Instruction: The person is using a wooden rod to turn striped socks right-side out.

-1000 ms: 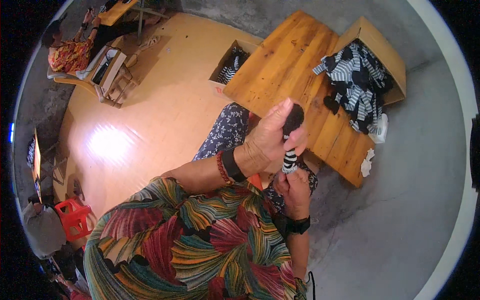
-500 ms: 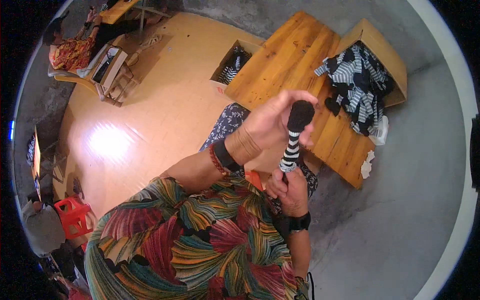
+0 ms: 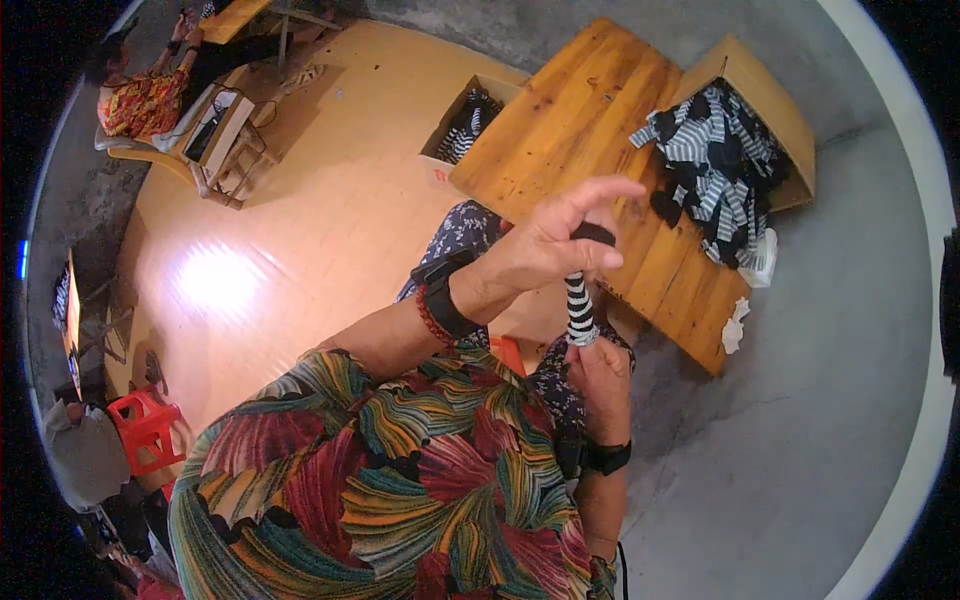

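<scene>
A black-and-white striped knitted sock point(image 3: 579, 305) stretches upright between my two hands, in front of the wooden table. My left hand point(image 3: 560, 235) is round its black upper end, thumb across it and index finger stretched out above. Most of the black part is hidden behind that hand. Lower down, my right hand point(image 3: 602, 375) is closed on the pale bottom end of the sock. Whether anything is inside the sock cannot be made out. On the table's right side, similar striped and black socks point(image 3: 715, 160) spill in a heap from a cardboard box point(image 3: 785, 110).
The wooden table point(image 3: 560, 110) reaches diagonally beyond my hands. At its left stands a smaller carton point(image 3: 440, 140) with more striped pieces. White paper scraps point(image 3: 736, 325) lie at its right edge. A seated person point(image 3: 145, 105) is at far left; a red stool point(image 3: 147, 430) is lower left.
My left hand has turned and moved down over the black end, which was in full view before. My right hand has moved slightly down and to the right.
</scene>
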The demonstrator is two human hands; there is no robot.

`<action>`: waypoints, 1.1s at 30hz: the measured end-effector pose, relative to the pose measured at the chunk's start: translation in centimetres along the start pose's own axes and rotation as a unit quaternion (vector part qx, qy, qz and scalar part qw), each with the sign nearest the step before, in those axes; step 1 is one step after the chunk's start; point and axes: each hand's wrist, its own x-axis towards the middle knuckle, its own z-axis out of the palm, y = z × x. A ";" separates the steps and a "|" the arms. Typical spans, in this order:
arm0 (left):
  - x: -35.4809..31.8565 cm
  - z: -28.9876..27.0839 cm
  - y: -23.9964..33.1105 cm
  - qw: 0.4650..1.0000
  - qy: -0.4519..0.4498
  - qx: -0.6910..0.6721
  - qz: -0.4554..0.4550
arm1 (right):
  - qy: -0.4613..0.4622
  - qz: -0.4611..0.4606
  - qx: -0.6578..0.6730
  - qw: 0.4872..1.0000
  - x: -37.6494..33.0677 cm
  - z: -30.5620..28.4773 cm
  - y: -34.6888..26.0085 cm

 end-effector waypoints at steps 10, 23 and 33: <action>-1.2 3.0 -0.6 0.956 0.060 -0.263 -0.115 | 0.004 -0.042 0.170 0.984 1.1 3.4 0.1; 0.1 0.0 -1.6 0.939 0.066 -0.325 -0.089 | 0.017 -0.037 0.077 0.996 0.9 2.6 0.0; -1.2 3.3 -1.8 0.951 0.136 -0.228 -0.161 | 0.065 -0.071 0.151 0.984 1.1 4.2 -1.1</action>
